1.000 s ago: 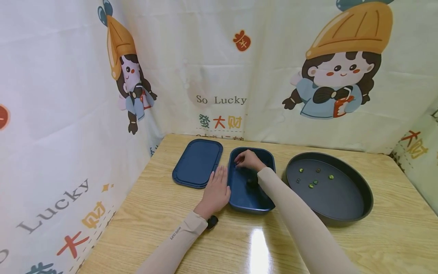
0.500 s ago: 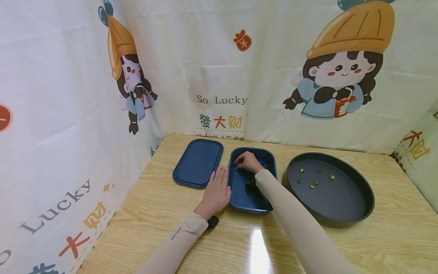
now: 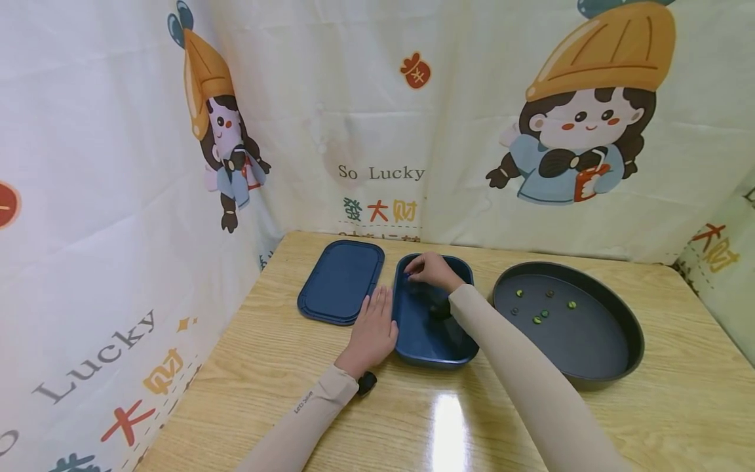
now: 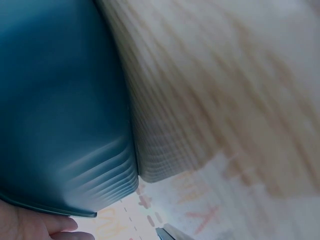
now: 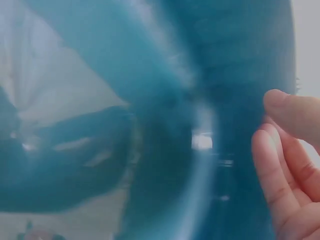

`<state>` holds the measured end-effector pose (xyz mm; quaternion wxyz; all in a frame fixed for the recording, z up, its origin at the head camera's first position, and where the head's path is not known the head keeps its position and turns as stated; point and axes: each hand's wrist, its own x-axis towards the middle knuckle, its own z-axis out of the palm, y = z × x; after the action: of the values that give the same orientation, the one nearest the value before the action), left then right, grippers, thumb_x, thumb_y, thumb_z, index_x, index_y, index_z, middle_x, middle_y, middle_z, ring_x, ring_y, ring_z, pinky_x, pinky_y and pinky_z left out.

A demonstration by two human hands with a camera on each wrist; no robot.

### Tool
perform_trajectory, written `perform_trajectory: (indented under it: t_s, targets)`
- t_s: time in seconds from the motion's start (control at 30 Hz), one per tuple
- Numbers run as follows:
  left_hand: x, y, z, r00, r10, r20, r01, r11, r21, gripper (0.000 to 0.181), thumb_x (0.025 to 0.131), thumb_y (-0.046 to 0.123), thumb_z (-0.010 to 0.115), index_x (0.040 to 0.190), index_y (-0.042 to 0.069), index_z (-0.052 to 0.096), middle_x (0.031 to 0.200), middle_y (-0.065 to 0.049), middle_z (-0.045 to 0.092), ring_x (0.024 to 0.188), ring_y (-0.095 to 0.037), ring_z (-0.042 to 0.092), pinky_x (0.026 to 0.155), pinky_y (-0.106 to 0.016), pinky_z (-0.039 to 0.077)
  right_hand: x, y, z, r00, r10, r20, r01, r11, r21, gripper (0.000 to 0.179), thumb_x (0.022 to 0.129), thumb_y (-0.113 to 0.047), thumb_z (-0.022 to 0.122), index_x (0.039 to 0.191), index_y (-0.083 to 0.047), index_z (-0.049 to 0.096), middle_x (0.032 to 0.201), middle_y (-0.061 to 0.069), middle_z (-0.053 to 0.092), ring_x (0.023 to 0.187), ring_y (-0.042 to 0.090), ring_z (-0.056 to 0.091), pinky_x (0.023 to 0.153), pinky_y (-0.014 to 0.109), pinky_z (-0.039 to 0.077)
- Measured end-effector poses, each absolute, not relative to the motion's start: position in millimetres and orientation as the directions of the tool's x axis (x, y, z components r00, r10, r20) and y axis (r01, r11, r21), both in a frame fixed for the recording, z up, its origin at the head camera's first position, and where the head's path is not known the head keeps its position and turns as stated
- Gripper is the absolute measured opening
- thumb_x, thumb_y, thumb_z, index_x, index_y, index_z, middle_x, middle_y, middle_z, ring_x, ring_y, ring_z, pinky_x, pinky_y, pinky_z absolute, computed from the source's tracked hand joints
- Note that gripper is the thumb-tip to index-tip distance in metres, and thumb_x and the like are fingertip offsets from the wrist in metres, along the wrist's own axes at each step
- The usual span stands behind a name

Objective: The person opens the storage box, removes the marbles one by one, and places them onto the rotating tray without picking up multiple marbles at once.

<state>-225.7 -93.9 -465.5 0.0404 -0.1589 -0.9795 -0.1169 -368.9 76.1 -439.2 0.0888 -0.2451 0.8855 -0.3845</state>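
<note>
My right hand (image 3: 435, 271) is over the far left part of a deep blue rectangular container (image 3: 417, 341), its thumb and fingertips pinching a small blue-purple marble (image 3: 408, 275). In the right wrist view the thumb and fingers (image 5: 272, 150) come together near the container wall, and the marble is hidden there. Fingers straight, my left hand (image 3: 371, 331) lies against the container's left side. The left wrist view shows its fingers (image 4: 37, 225) by the container's rim. To the right, a round dark grey pan (image 3: 578, 347) holds several small green and clear marbles (image 3: 537, 320).
A flat blue lid (image 3: 341, 282) lies on the wooden table (image 3: 265, 354), left of the container. Behind the table and along its left side hangs a printed cloth (image 3: 460, 164). The pan stands close to the container's right side.
My right hand has lifted slightly toward the container's far edge, and the blue-purple marble at its fingertips moved with it. My left hand stays in place.
</note>
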Motion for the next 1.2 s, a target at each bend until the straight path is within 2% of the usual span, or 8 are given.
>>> perform_trajectory:
  t_s: [0.17, 0.33, 0.5, 0.67, 0.9, 1.03, 1.2]
  targets:
    - [-226, -93, -467, -0.946, 0.302, 0.118, 0.321, 0.924, 0.210, 0.061, 0.098, 0.027, 0.039, 0.149, 0.000, 0.019, 0.156, -0.017, 0.022, 0.146, -0.027, 0.016, 0.117, -0.046, 0.018, -363, 87, -415, -0.857, -0.513, 0.048, -0.380, 0.567, -0.731, 0.017, 0.085, -0.006, 0.067, 0.100, -0.001, 0.073, 0.099, 0.017, 0.071, 0.085, 0.023, 0.068, 0.078, 0.034, 0.055]
    - [-225, -92, -468, -0.948, 0.301, 0.108, 0.317, 0.925, 0.208, 0.060, 0.099, 0.027, 0.037, 0.149, 0.000, 0.018, 0.156, -0.017, 0.020, 0.147, -0.028, 0.015, 0.118, -0.046, 0.016, -349, 108, -387, -0.848, -0.521, 0.097, -0.410, 0.529, -0.743, 0.020, 0.085, -0.006, 0.067, 0.103, 0.003, 0.071, 0.100, 0.019, 0.070, 0.085, 0.025, 0.067, 0.079, 0.036, 0.055]
    - [-224, -92, -468, -0.946, 0.304, 0.112, 0.322, 0.919, 0.229, 0.060, 0.099, 0.025, 0.038, 0.149, 0.000, 0.018, 0.156, -0.017, 0.020, 0.147, -0.027, 0.014, 0.118, -0.046, 0.015, -336, 141, -365, -0.867, -0.489, 0.098, -0.382, 0.524, -0.761, 0.022, 0.085, -0.009, 0.068, 0.104, 0.002, 0.070, 0.102, 0.018, 0.070, 0.083, 0.017, 0.066, 0.075, 0.028, 0.055]
    - [-225, -93, -468, -0.945, 0.305, 0.117, 0.324, 0.919, 0.226, 0.060, 0.099, 0.024, 0.039, 0.149, -0.001, 0.019, 0.156, -0.018, 0.020, 0.146, -0.029, 0.016, 0.118, -0.046, 0.016, -328, 183, -355, -0.887, -0.450, 0.102, -0.360, 0.537, -0.763, 0.022, 0.085, -0.010, 0.067, 0.104, 0.001, 0.070, 0.102, 0.021, 0.068, 0.078, 0.003, 0.066, 0.070, 0.018, 0.053]
    - [-226, -94, -467, -0.943, 0.307, 0.127, 0.328, 0.921, 0.210, 0.059, 0.099, 0.024, 0.037, 0.149, -0.002, 0.019, 0.155, -0.018, 0.021, 0.146, -0.029, 0.016, 0.117, -0.047, 0.018, -321, 247, -358, -0.923, -0.362, 0.132, -0.342, 0.612, -0.713, 0.028, 0.085, -0.014, 0.068, 0.106, 0.004, 0.069, 0.099, 0.018, 0.070, 0.074, -0.005, 0.061, 0.066, 0.014, 0.051]
    - [-227, -94, -468, -0.943, 0.307, 0.129, 0.328, 0.921, 0.210, 0.059, 0.099, 0.024, 0.038, 0.149, -0.002, 0.019, 0.155, -0.018, 0.021, 0.146, -0.029, 0.016, 0.117, -0.047, 0.017, -319, 277, -372, -0.943, -0.322, 0.088, -0.287, 0.649, -0.705, 0.032, 0.086, -0.017, 0.068, 0.109, 0.006, 0.067, 0.094, 0.010, 0.071, 0.074, -0.001, 0.063, 0.065, 0.017, 0.051]
    - [-227, -94, -468, -0.943, 0.309, 0.124, 0.329, 0.921, 0.210, 0.059, 0.099, 0.023, 0.038, 0.149, -0.003, 0.018, 0.156, -0.018, 0.020, 0.147, -0.028, 0.014, 0.118, -0.047, 0.017, -317, 303, -398, -0.960, -0.278, 0.013, -0.213, 0.705, -0.677, 0.032, 0.087, -0.018, 0.067, 0.109, 0.006, 0.066, 0.092, 0.015, 0.071, 0.074, 0.011, 0.067, 0.066, 0.028, 0.053]
